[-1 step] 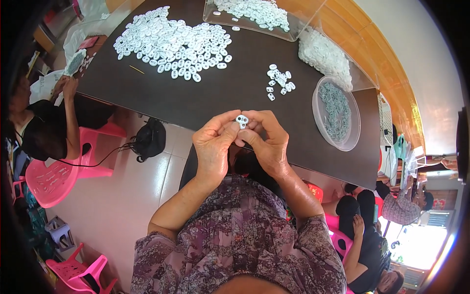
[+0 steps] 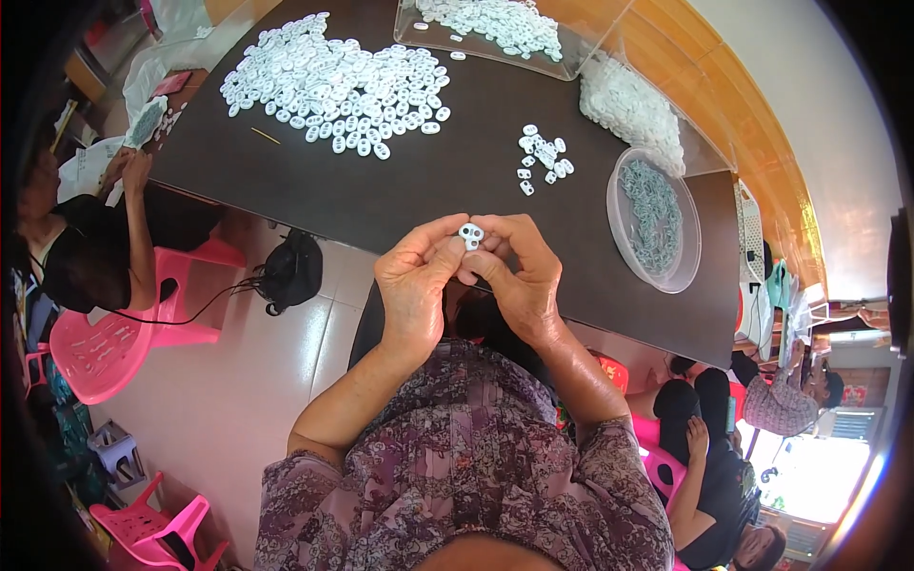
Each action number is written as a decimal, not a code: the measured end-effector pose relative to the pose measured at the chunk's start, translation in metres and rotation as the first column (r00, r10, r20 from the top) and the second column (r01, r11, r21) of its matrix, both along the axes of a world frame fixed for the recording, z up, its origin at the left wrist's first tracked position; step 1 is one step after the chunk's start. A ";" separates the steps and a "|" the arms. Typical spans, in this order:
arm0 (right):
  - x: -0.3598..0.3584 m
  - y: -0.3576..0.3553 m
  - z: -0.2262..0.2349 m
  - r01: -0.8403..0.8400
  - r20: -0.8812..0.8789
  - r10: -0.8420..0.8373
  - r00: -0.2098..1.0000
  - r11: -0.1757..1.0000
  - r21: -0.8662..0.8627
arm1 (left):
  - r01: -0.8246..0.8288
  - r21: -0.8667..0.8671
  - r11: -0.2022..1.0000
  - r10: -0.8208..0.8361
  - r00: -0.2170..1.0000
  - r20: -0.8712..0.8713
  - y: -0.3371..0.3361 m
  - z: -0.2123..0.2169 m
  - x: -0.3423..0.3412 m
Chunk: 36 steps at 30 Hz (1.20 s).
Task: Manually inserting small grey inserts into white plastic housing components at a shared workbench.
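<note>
A: Where is the piece being worked on?

B: Both hands meet at the near edge of the dark desk (image 2: 457, 181). The left hand (image 2: 414, 285) and the right hand (image 2: 519, 276) pinch a small white oval part with two holes (image 2: 470, 233) between thumbs and forefingers, held up just above the desk edge. The fingers (image 2: 440, 255) are closed on it from both sides, tips nearly touching each other.

A: How would you say it handles?

B: I judge it very light and stiff, a moulded plastic bit by the look of it, smooth enough to slip out of a loose pinch. It is tiny, so only the fingertips fit on it. The sensible hold is on the short outer edges, leaving the two holes free. It seems unlikely to break, but it could easily spring away and get lost on the floor.

A: What lies around it?

B: Beyond the hands sits a small cluster of white pieces (image 2: 543, 160), well apart from a big spread-out heap (image 2: 333, 86) on the far left of the desk. A round clear lid-like dish (image 2: 619, 228) to the right holds pale greenish-grey small parts. A clear tray (image 2: 571, 67) at the far edge holds more white pieces, and a bag of white parts (image 2: 628, 100) lies beside it.

A: Anyone else nearby?

B: A seated person (image 2: 76, 247) on the left, by a pink chair (image 2: 105, 347), and others at lower right.
</note>
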State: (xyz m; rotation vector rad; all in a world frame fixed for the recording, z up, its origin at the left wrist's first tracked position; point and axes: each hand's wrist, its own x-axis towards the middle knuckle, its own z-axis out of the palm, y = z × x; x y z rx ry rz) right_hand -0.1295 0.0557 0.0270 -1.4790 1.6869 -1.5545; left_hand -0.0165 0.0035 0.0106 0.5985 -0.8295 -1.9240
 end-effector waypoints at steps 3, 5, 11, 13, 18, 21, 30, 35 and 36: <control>-0.001 0.000 0.000 0.036 -0.151 -0.049 0.987 0.996 -0.085 | 0.004 0.002 1.000 -0.004 1.000 0.012 0.002 0.002 0.001; -0.001 0.001 -0.002 0.037 -0.217 -0.064 0.974 0.991 -0.126 | 0.012 -0.055 0.998 -0.009 0.998 0.063 0.003 0.001 0.002; 0.000 0.004 -0.001 0.054 -0.179 -0.077 0.981 0.990 -0.131 | 0.012 -0.159 0.987 -0.004 0.999 0.050 0.003 -0.005 0.002; 0.001 0.004 -0.002 0.058 -0.171 -0.082 0.982 0.989 -0.139 | 0.007 -0.197 0.980 0.007 0.998 0.070 0.003 -0.006 0.001; 0.007 0.000 -0.002 0.064 -0.123 -0.090 0.988 0.977 -0.202 | -0.056 -0.357 0.932 0.092 0.992 0.085 0.004 -0.011 0.000; 0.006 -0.001 -0.005 0.048 -0.161 -0.088 0.983 0.970 -0.237 | -0.081 -0.362 0.929 0.120 0.989 0.088 0.005 -0.013 0.001; 0.011 -0.004 -0.009 0.052 -0.209 -0.120 0.971 0.951 -0.303 | -0.133 -0.303 0.944 0.157 0.986 0.057 0.009 -0.011 -0.001; 0.011 -0.006 -0.015 0.050 -0.249 -0.143 0.958 0.936 -0.347 | -0.137 -0.307 0.942 0.171 0.981 0.087 0.011 -0.015 0.001; 0.010 -0.007 -0.015 0.043 -0.255 -0.139 0.957 0.936 -0.350 | -0.137 -0.307 0.942 0.171 0.981 0.086 0.010 -0.014 0.001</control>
